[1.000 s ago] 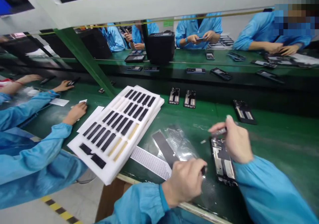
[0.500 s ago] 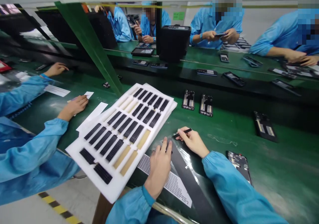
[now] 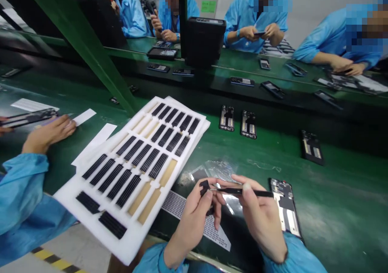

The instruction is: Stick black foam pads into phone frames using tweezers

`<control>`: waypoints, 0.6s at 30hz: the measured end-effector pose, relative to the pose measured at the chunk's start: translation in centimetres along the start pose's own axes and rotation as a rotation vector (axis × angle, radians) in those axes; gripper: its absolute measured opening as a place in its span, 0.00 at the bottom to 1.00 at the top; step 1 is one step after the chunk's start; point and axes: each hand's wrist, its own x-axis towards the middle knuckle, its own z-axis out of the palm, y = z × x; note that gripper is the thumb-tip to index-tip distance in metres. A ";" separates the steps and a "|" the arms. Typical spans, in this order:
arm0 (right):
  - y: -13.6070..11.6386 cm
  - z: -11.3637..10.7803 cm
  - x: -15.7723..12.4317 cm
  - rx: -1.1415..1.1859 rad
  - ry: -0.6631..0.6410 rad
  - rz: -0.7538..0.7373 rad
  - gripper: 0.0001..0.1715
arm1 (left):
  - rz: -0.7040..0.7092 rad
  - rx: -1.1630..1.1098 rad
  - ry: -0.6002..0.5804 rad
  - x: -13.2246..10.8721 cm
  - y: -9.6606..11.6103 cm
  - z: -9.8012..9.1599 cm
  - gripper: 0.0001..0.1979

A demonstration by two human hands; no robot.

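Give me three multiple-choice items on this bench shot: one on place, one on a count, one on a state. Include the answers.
1. Where is the phone frame closest to the person?
A. Left of the left hand
B. Right of the right hand
C. Between the two hands

2. How many phone frames lie on the near green bench to the right of the foam tray?
A. Two
B. Three
C. Four

3. What is the right hand holding?
A. A slim black tool
B. A phone frame
C. Nothing

Answers:
1. B: the frame lies just beyond the right hand's fingers.
2. C: two lie side by side, one farther right, one beside the hand.
3. A: the tool is pinched in the fingers, its tip pointing left.
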 end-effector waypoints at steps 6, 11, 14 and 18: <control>-0.5 1.1 -2.1 0.045 0.102 0.005 0.17 | -0.049 -0.314 -0.066 -1.2 0.5 1.2 0.19; -1.8 1.4 -2.7 0.094 0.083 -0.005 0.18 | -0.044 -0.300 -0.068 -1.9 0.2 1.2 0.20; -2.0 1.3 -3.0 0.087 0.058 -0.015 0.17 | -0.035 -0.278 -0.069 -2.3 0.1 1.2 0.18; -1.6 1.1 -3.4 -0.033 0.057 -0.075 0.17 | -0.005 -0.269 -0.078 -2.6 0.0 1.2 0.17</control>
